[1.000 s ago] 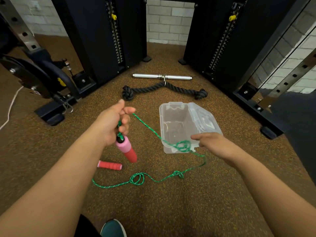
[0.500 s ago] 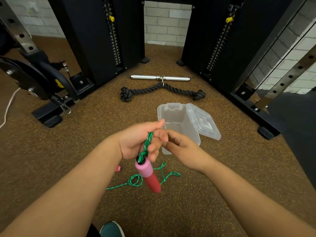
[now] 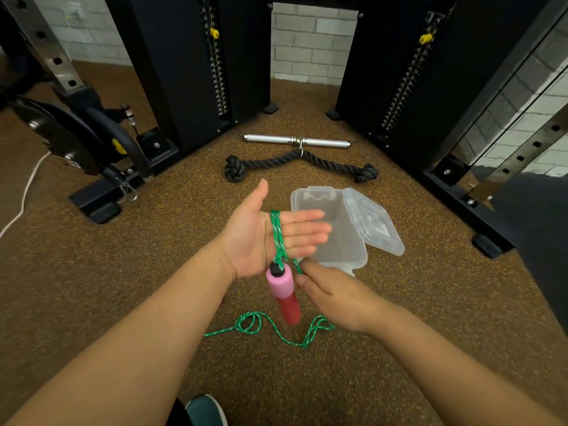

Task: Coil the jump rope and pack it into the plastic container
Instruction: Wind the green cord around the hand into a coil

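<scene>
My left hand [image 3: 261, 235] is held flat, palm up, fingers straight, with the green jump rope [image 3: 277, 233] wound across the base of its fingers. A pink and red handle [image 3: 284, 293] hangs from the rope below that palm. My right hand [image 3: 332, 295] pinches the rope just under the left fingers. More green rope [image 3: 270, 329] lies in loose loops on the floor beneath both hands. The clear plastic container [image 3: 356, 250] sits open on the floor behind my hands, its lid [image 3: 373, 221] folded out to the right. The second handle is hidden.
A black knotted rope attachment [image 3: 299, 164] and a chrome bar [image 3: 296, 141] lie on the brown rubber floor farther back. Black machine columns [image 3: 196, 72] stand left and right, with a frame foot [image 3: 488, 241] at right. My shoe [image 3: 206, 410] shows at bottom.
My left hand has opened flat from a curled grip, and the rope now lies wrapped across its palm. My right hand has dropped below the left fingers, still holding the rope.
</scene>
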### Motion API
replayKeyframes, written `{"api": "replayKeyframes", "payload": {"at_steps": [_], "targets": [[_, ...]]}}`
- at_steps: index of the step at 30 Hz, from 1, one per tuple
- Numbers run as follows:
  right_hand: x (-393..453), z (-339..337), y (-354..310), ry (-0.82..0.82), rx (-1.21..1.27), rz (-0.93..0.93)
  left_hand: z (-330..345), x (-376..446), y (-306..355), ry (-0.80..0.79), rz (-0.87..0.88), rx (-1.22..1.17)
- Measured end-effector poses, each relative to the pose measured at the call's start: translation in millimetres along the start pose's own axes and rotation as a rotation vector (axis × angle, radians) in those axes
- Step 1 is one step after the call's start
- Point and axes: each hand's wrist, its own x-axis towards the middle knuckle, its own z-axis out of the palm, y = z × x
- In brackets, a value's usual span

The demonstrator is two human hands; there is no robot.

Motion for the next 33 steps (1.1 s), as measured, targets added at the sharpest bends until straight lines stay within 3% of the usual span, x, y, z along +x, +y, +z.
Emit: {"api": "replayKeyframes", "payload": {"at_steps": [6, 10, 14, 18, 22, 26, 33], "targets": [[-7.0, -5.5, -11.8, 0.021, -0.157, -0.145, -3.5, 4.5, -2.4, 0.127, 0.073, 0.080], [-8.6, -21.2, -22.6, 0.101, 0.093, -0.202, -3.6, 7.8, -8.9, 0.189, 0.001, 0.333], [-3.5, -36.1, -18.9, 0.207, 0.477, -0.092, 0.5, 3.6, -13.1, 0.058, -0.097, 0.579], [5.0, -44.7, 2.2, 0.370, 0.475, 0.014, 10.5, -2.5, -14.0, -0.107, -0.256, 0.717], [4.2, -41.4, 9.7, 0.338, 0.596, 0.097, 11.6, -5.0, -12.6, -0.040, -0.091, 0.691], [1.0, -43.2, 13.6, 0.289, 0.654, 0.158, 3.0, 1.9, -11.4, 0.033, 0.061, 0.486], [-2.8, -47.4, 27.5, 0.134, 1.036, 0.246, -5.3, 1.5, -1.4, 0.106, 0.181, 0.322]]}}
